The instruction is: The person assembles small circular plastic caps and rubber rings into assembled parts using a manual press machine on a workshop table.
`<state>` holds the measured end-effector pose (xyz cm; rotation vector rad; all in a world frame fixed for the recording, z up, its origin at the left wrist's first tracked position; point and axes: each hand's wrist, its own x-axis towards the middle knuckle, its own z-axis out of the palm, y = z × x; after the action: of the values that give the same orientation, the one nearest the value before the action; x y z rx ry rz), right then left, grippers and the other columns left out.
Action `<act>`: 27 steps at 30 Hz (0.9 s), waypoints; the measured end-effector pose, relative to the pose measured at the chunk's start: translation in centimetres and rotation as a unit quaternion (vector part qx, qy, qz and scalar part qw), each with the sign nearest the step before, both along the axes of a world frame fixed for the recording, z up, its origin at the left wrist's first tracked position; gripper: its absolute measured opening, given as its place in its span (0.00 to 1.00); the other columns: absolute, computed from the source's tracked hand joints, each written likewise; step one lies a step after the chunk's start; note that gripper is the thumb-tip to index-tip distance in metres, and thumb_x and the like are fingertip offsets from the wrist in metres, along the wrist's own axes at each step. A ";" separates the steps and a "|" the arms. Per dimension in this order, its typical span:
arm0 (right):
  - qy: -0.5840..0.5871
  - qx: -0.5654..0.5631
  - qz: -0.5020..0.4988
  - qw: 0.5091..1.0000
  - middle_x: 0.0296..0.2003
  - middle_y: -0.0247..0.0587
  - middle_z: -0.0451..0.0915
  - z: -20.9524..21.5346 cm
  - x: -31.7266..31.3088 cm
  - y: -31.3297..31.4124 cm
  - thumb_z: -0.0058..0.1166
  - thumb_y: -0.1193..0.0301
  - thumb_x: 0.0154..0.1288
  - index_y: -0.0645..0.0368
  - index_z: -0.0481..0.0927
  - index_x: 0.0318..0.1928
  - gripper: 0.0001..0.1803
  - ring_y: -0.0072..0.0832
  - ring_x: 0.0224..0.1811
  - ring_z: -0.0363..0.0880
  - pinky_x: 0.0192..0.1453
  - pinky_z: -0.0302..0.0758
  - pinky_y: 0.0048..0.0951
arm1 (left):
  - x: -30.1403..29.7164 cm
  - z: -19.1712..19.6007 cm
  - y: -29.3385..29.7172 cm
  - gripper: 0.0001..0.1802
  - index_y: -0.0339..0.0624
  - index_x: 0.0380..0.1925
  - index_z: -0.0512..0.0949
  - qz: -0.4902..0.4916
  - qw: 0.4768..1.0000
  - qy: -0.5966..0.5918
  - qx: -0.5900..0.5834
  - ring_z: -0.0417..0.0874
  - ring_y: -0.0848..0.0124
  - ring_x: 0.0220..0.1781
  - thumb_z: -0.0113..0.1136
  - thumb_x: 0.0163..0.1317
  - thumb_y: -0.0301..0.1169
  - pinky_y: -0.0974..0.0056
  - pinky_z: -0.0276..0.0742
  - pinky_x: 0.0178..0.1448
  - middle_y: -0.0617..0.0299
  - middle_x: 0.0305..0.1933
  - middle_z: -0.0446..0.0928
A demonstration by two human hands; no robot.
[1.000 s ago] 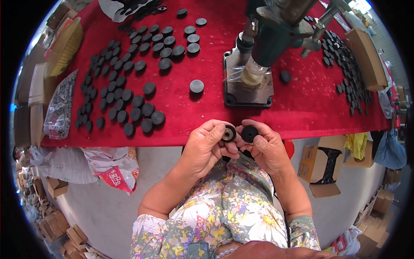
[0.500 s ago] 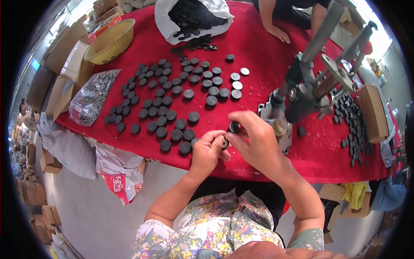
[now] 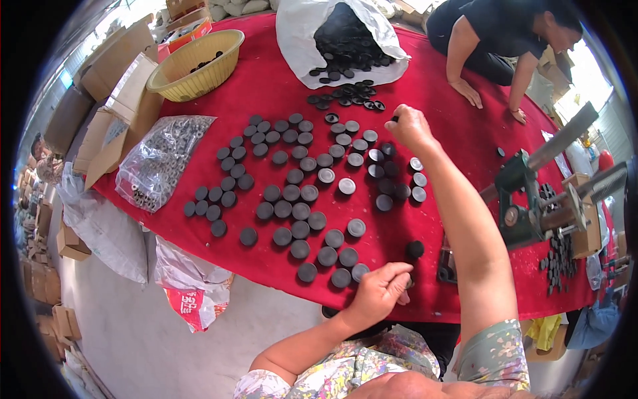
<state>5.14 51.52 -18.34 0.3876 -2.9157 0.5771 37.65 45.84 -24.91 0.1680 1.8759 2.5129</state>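
Observation:
My right hand [image 3: 412,128] is stretched far out over the table, fingers closed on a black round cap that shows only as a dark edge at the fingertips. Nearer to me, my left hand [image 3: 380,292] is closed in a pinch; what it holds, if anything, is mostly hidden. A black cap [image 3: 415,249] stands on the red cloth [image 3: 272,249] just beyond the left fingers. Many round dark caps [image 3: 300,211] lie spread to the left of my right arm. Loose black pieces [image 3: 344,101] spill from a white sack [image 3: 299,56] at the far side.
A green metal hand press [image 3: 522,206] stands right of my right arm. At left are a clear bag of small metal parts [image 3: 163,156] and a yellow basket [image 3: 193,73]. Black pieces [image 3: 560,259] lie far right. Across the table, another person's hand [image 3: 467,93] rests on the cloth.
My hands were together at the near edge; the right has since reached far forward. The view has shifted, bringing more of the other person in. A cap now stands beyond my left hand.

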 end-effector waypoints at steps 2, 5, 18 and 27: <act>0.007 0.015 -0.014 1.000 0.48 0.56 0.83 0.4 -1.8 -0.3 0.68 0.61 0.59 0.60 0.81 0.49 0.21 0.51 0.55 0.81 0.57 0.78 0.47 | 0.1 0.1 -0.1 0.10 0.32 0.49 0.77 -0.003 1.000 0.008 0.000 0.85 0.74 0.29 0.55 0.72 0.23 0.71 0.80 0.31 0.59 0.33 0.80; -0.001 0.033 -0.028 0.999 0.48 0.55 0.83 0.6 -4.1 -0.8 0.67 0.61 0.60 0.61 0.81 0.48 0.20 0.51 0.56 0.80 0.58 0.78 0.47 | 0.1 -0.3 -0.3 0.10 0.31 0.49 0.77 -0.010 1.000 0.015 0.002 0.85 0.74 0.28 0.55 0.71 0.23 0.71 0.80 0.31 0.58 0.34 0.81; 0.053 0.106 -0.015 0.993 0.54 0.49 0.81 -0.5 -13.7 -4.0 0.61 0.63 0.63 0.57 0.83 0.50 0.18 0.47 0.59 0.78 0.60 0.75 0.47 | 0.3 0.2 -0.2 0.12 0.32 0.51 0.78 -0.031 0.999 -0.005 -0.018 0.85 0.73 0.28 0.58 0.70 0.24 0.69 0.81 0.31 0.56 0.34 0.81; 0.081 0.043 0.106 0.990 0.60 0.47 0.78 -3.8 -20.2 -10.8 0.55 0.65 0.67 0.51 0.79 0.60 0.22 0.47 0.63 0.75 0.68 0.70 0.44 | 0.9 0.0 -0.6 0.11 0.33 0.48 0.79 -0.051 0.998 -0.032 -0.029 0.84 0.66 0.29 0.62 0.67 0.25 0.63 0.79 0.33 0.55 0.30 0.78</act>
<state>-15.07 40.73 -22.15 0.7276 -2.7686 0.4239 38.58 45.23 -24.94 0.1761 1.8640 2.3670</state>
